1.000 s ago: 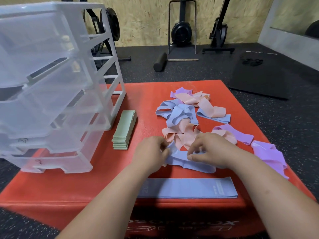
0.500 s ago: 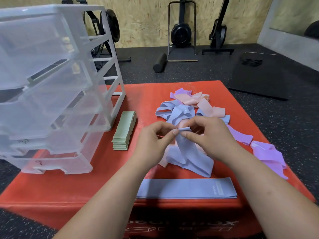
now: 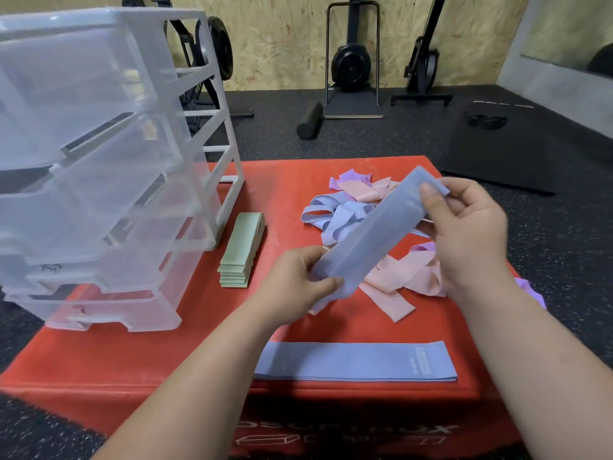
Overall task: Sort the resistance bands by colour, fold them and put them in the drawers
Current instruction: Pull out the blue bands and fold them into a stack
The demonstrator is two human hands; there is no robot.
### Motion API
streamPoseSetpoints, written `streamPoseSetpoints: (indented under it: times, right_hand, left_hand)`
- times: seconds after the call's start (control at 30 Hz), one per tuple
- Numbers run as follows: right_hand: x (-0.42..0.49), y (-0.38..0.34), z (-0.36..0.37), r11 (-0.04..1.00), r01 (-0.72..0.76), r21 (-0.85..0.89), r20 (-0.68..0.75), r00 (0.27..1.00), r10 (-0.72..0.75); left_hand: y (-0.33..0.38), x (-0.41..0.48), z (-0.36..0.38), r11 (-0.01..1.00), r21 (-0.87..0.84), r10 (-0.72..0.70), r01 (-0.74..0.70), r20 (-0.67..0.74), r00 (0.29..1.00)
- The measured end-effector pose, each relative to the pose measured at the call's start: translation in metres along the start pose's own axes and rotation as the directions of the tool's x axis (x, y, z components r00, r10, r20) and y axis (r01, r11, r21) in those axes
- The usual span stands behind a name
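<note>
A blue band [image 3: 371,234] is stretched flat in the air between my hands, slanting up to the right. My left hand [image 3: 298,280] pinches its lower end and my right hand [image 3: 464,227] pinches its upper end. Below them a flattened blue band [image 3: 351,361] lies along the front of the red box [image 3: 132,366]. Behind my hands sits a loose heap of blue bands [image 3: 335,214], pink bands [image 3: 394,287] and purple bands [image 3: 348,177]. A stack of folded green bands [image 3: 240,250] lies beside the clear drawer unit [image 3: 99,167], whose drawers stand pulled out.
A purple band [image 3: 530,290] pokes out past my right forearm at the box's right edge. On the dark floor behind are a black foam roller [image 3: 310,121], exercise machines [image 3: 351,61] and a black mat [image 3: 504,151].
I lifted the blue band off the pile and pulled it out straight; my right hand rose up to the right, my left stayed low.
</note>
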State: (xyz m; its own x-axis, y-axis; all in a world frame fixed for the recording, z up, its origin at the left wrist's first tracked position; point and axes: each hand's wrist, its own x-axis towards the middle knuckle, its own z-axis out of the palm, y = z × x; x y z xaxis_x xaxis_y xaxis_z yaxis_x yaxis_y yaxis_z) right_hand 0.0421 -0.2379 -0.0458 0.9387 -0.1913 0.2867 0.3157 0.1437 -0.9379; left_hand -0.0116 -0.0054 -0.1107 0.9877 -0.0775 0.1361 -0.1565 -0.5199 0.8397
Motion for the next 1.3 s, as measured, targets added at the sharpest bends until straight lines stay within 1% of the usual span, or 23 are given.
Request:
streamPoseSetpoints:
  times: [0.07, 0.13, 0.23, 0.33, 0.4, 0.47, 0.57, 0.63, 0.7, 0.77, 0.93, 1.07, 1.3]
  right_hand:
    - [0.006, -0.001, -0.012, 0.998, -0.052, 0.02, -0.074, 0.996, 0.053]
    - [0.011, 0.003, -0.025, 0.991, -0.134, 0.004, -0.111, 0.985, 0.133]
    - [0.015, 0.017, -0.042, 0.948, -0.319, -0.015, -0.139, 0.939, 0.314]
    - [0.015, 0.035, -0.06, 0.89, -0.433, -0.146, -0.135, 0.9, 0.415]
    - [0.013, 0.044, -0.07, 0.846, -0.457, -0.273, -0.118, 0.889, 0.442]
    - [0.01, 0.047, -0.077, 0.806, -0.462, -0.37, -0.087, 0.881, 0.466]
    - [0.006, 0.049, -0.081, 0.776, -0.468, -0.423, -0.06, 0.869, 0.491]
    - [0.005, 0.048, -0.084, 0.767, -0.458, -0.45, -0.059, 0.872, 0.486]
    - [0.004, 0.046, -0.086, 0.768, -0.444, -0.462, -0.056, 0.878, 0.475]
    - [0.004, 0.044, -0.088, 0.771, -0.429, -0.47, -0.042, 0.884, 0.466]
    - [0.005, 0.044, -0.101, 0.751, -0.374, -0.544, -0.048, 0.907, 0.418]
    - [-0.002, 0.039, -0.112, 0.741, -0.328, -0.585, -0.039, 0.925, 0.379]
    - [-0.025, 0.034, -0.119, 0.711, -0.346, -0.612, 0.016, 0.894, 0.448]
  left_hand:
    - [-0.002, -0.002, -0.005, 0.999, 0.027, -0.033, 0.032, 0.018, 0.999]
    - [-0.003, -0.003, -0.007, 0.995, -0.003, -0.096, 0.097, 0.051, 0.994]
    - [-0.004, -0.005, -0.011, 0.963, -0.139, -0.214, 0.23, 0.127, 0.969]
    - [-0.009, -0.01, -0.013, 0.869, -0.278, -0.338, 0.409, 0.27, 0.901]
    - [-0.015, -0.013, -0.013, 0.826, -0.295, -0.384, 0.48, 0.329, 0.863]
    - [-0.018, -0.015, -0.011, 0.817, -0.299, -0.398, 0.492, 0.323, 0.858]
    - [-0.017, -0.014, -0.01, 0.807, -0.322, -0.405, 0.495, 0.308, 0.861]
    - [-0.013, -0.013, -0.01, 0.83, -0.274, -0.399, 0.485, 0.317, 0.861]
    - [-0.011, -0.013, -0.01, 0.876, -0.198, -0.384, 0.441, 0.268, 0.883]
    - [-0.012, -0.013, -0.009, 0.909, -0.113, -0.379, 0.401, 0.176, 0.909]
    - [-0.015, -0.012, -0.012, 0.911, -0.038, -0.411, 0.41, -0.004, 0.912]
    - [-0.022, -0.017, -0.021, 0.931, 0.024, -0.357, 0.365, -0.164, 0.92]
    - [-0.012, -0.051, -0.029, 0.943, 0.066, -0.299, 0.327, -0.263, 0.917]
